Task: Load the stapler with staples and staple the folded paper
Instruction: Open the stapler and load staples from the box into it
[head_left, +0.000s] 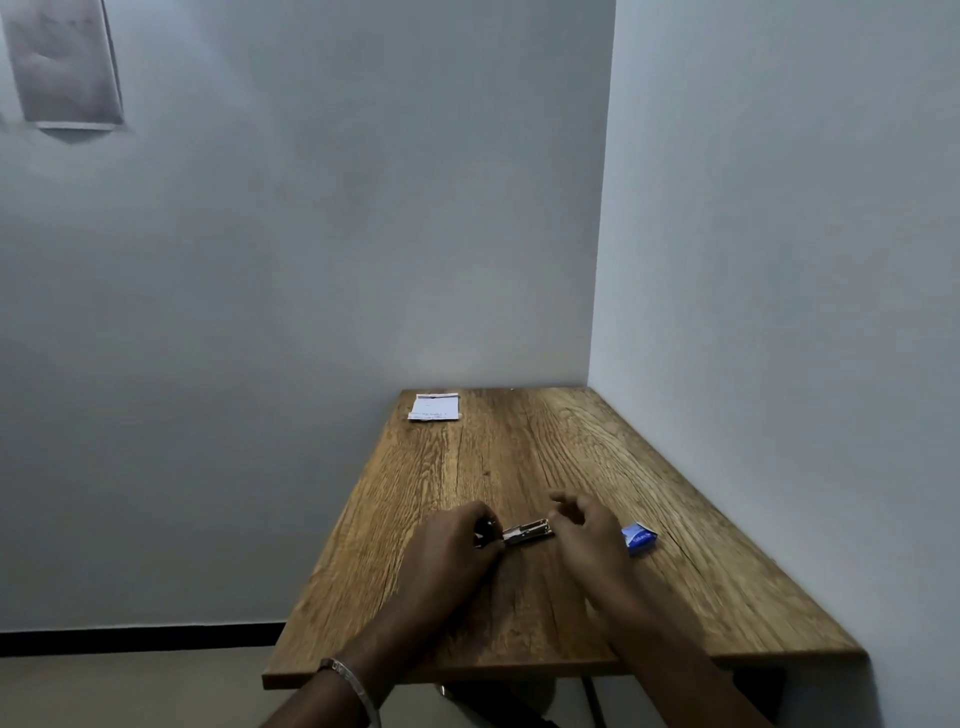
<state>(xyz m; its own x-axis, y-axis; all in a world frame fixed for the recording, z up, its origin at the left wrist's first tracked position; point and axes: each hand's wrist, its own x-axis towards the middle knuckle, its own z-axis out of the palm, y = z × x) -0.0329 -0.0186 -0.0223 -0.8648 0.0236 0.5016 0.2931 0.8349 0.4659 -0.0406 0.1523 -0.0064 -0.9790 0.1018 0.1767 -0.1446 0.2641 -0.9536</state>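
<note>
The wooden tabletop fills the corner between two pale walls. My left hand has its fingers closed around the dark rear end of the stapler, which lies opened on the wood with its metal channel showing. My right hand hovers just beside the stapler's front, fingers loosely apart. The folded paper lies at the far left corner. A small blue staple box sits near my right wrist; I cannot tell what it holds.

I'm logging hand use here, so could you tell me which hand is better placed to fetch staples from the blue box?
Probably the right hand: it is free, and the blue box lies just beside it. The left hand holds the stapler.
</note>
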